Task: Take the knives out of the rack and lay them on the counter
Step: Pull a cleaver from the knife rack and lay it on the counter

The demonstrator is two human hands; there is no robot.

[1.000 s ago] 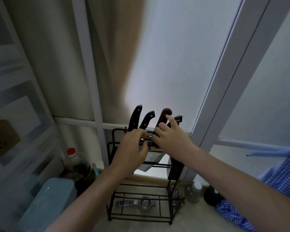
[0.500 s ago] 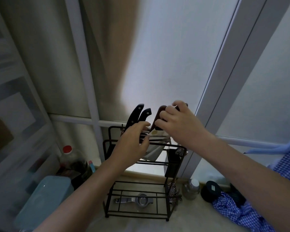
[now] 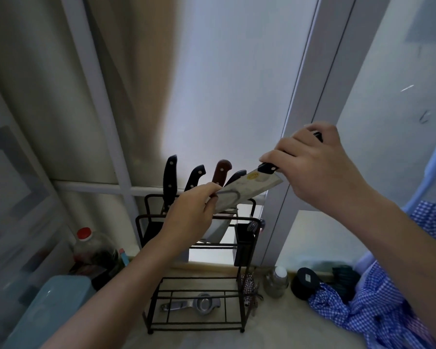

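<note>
A cleaver (image 3: 247, 188) with a black handle and a yellow sticker on its broad blade hangs tilted above the black wire knife rack (image 3: 146, 219). My right hand (image 3: 312, 167) grips its handle, up and to the right of the rack. My left hand (image 3: 189, 212) pinches the blade's lower left end with thumb and fingers, just over the rack's top rails. Several knives still stand in the rack: two black handles (image 3: 170, 177), a brown handle (image 3: 220, 172) and a dark one (image 3: 234, 176). The pale counter (image 3: 275, 331) lies below.
A metal squeezer (image 3: 194, 303) lies on the rack's lower shelf, and a black utensil cup (image 3: 244, 239) hangs on its right. A red-capped bottle (image 3: 86, 244) and teal box (image 3: 48, 311) stand left. A small jar (image 3: 276, 280), black round lid (image 3: 306, 282) and blue checked cloth (image 3: 375, 313) lie right.
My right hand has lifted the cleaver up and to the right, out of the rack. My left hand has gone from the rack's top to the blade's end.
</note>
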